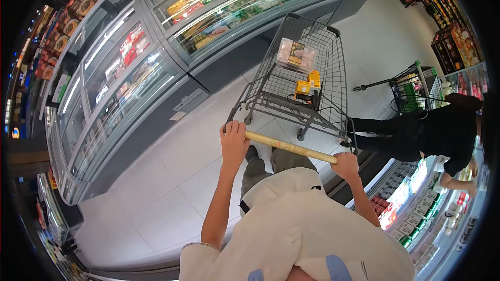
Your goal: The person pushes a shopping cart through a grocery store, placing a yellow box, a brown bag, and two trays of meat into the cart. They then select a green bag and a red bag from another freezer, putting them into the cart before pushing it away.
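Observation:
My left hand (235,138) is wrapped round the left end of the shopping cart's yellow handle (286,146). Round the right end of that same bar closes my right hand (346,165). The grey wire shopping cart (333,67) stands in front of me. Inside its basket lies a clear plastic food pack with a dark label (296,55). Nearer to me in the basket are a yellow box-like item (307,84) and something dark beside it, too small to make out.
Glass-topped freezers (125,86) with packaged food curve along the left and front. On the right, a person in black (432,130) reaches toward a lit chilled shelf (416,213). A green and black shopping basket trolley (411,93) stands beyond that person. Pale floor tiles (161,192) lie between.

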`<control>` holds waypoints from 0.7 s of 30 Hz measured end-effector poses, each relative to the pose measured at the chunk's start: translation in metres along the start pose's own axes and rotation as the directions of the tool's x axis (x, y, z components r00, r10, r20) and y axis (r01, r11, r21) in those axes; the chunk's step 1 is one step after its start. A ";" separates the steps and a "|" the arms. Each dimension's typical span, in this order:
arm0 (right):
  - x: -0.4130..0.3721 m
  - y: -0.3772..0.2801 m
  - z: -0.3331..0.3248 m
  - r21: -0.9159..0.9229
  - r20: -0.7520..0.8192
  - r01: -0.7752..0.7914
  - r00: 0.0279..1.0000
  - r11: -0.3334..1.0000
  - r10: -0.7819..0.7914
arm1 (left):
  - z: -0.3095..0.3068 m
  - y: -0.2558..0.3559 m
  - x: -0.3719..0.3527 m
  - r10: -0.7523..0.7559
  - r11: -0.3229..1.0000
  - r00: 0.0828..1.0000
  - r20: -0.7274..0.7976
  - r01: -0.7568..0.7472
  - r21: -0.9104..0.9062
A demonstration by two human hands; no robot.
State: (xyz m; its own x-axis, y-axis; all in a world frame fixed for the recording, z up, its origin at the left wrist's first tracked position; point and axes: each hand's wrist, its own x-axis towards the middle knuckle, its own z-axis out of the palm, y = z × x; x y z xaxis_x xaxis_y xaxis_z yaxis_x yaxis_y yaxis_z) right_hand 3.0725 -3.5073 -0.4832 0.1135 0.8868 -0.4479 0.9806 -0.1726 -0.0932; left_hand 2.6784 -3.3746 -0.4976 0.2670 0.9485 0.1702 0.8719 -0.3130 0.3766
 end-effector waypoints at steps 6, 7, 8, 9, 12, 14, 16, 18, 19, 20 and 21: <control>-0.043 0.008 0.011 -0.036 -0.002 0.173 0.985 0.984 -0.173 | -0.009 0.032 -0.110 -0.214 0.967 0.970 -0.117 0.227 0.117; -0.045 0.018 0.013 -0.043 0.021 0.217 0.976 0.975 -0.216 | -0.009 0.043 -0.126 -0.257 0.950 0.956 -0.141 0.277 0.146; -0.045 0.028 0.019 -0.060 0.024 0.268 0.963 0.961 -0.267 | -0.009 0.053 -0.141 -0.283 0.936 0.942 -0.180 0.312 0.161; -0.048 0.034 0.016 -0.062 0.037 0.307 0.951 0.950 -0.306 | -0.013 0.066 -0.157 -0.333 0.918 0.928 -0.165 0.359 0.167; -0.053 0.038 0.008 -0.052 0.065 0.403 0.915 0.914 -0.399 | -0.027 0.094 -0.197 -0.442 0.867 0.889 -0.117 0.457 0.200; -0.060 0.035 0.006 -0.094 0.085 0.447 0.894 0.890 -0.440 | -0.040 0.100 -0.223 -0.519 0.833 0.855 -0.020 0.510 0.212; -0.054 0.041 0.004 -0.114 0.111 0.516 0.856 0.849 -0.505 | -0.043 0.114 -0.244 -0.591 0.785 0.806 0.032 0.565 0.252; -0.046 0.042 0.002 -0.120 0.143 0.581 0.813 0.805 -0.565 | -0.043 0.127 -0.265 -0.646 0.738 0.761 0.056 0.604 0.301; -0.043 0.042 0.001 -0.124 0.144 0.615 0.787 0.778 -0.600 | -0.044 0.134 -0.275 -0.663 0.720 0.746 0.051 0.619 0.313; -0.045 0.030 -0.006 -0.138 0.146 0.636 0.771 0.759 -0.620 | -0.053 0.131 -0.283 -0.673 0.713 0.738 0.055 0.627 0.313; -0.039 0.031 -0.005 -0.143 0.145 0.670 0.742 0.729 -0.654 | -0.051 0.140 -0.293 -0.690 0.694 0.722 0.047 0.642 0.325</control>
State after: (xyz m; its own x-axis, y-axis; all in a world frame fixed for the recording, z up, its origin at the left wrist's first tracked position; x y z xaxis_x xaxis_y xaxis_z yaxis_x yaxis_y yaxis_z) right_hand 3.0995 -3.5456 -0.4641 -0.5803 0.7093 -0.4002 0.8133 0.5295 -0.2411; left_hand 2.7015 -3.6984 -0.4487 -0.3895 0.9033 -0.1797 0.9102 0.4073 0.0748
